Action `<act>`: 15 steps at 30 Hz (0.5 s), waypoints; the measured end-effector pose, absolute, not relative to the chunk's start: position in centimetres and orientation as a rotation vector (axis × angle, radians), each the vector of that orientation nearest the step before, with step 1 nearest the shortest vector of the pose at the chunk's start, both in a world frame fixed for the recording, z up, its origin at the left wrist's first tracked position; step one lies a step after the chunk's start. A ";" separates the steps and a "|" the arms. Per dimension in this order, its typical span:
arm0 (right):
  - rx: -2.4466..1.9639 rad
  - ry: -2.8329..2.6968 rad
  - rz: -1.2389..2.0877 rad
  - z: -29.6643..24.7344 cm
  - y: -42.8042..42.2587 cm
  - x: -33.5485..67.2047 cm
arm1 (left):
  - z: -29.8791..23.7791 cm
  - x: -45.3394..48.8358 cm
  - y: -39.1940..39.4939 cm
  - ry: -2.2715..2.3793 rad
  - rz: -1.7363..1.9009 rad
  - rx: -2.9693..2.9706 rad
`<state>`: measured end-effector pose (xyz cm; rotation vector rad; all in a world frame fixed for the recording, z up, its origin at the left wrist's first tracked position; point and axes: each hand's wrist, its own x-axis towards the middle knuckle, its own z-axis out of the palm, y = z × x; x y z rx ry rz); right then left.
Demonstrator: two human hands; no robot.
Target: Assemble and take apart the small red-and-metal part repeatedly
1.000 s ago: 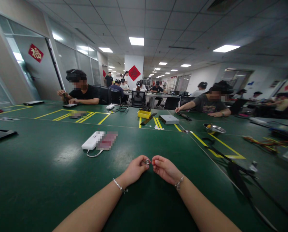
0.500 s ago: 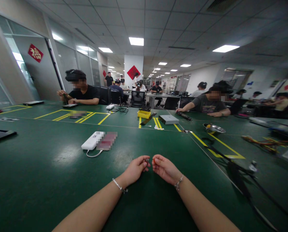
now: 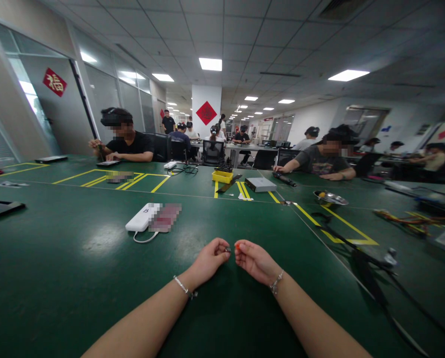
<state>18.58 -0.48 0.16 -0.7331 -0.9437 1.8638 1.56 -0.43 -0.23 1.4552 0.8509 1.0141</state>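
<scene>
Above the green table (image 3: 192,308) my two hands face each other, a small gap between their fingertips. My left hand (image 3: 210,261) is closed in a pinch on a small dark metallic piece (image 3: 227,249), too small to name. Between the thumb and fingers of my right hand (image 3: 257,261) sits a small orange piece (image 3: 238,246), mostly covered by the fingertips. The two pieces are apart.
A white power bank (image 3: 143,217) with a short cable lies ahead on the left. Farther off are a yellow tray (image 3: 222,176), a grey box (image 3: 260,185) and a metal dish (image 3: 330,198). Black straps (image 3: 367,268) lie at right. Co-workers sit across the table.
My left fingers have shifted and curled slightly, showing more of the dark piece. The orange piece in my right fingers shows more plainly. Both forearms stay where they were.
</scene>
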 end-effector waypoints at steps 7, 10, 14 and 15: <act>-0.727 -0.997 1.855 0.2 -0.6 18.6 | 0.2 1.5 -0.6 0.890 0.969 1.472; -0.725 -1.000 1.847 0.1 -0.5 18.6 | 0.1 1.6 -0.5 0.850 0.934 1.470; -0.723 -0.978 1.871 0.0 -0.4 18.6 | -0.2 1.6 -0.3 0.837 0.935 1.465; -0.719 -0.968 1.876 0.0 -0.4 18.6 | -0.3 1.6 -0.3 0.844 0.943 1.456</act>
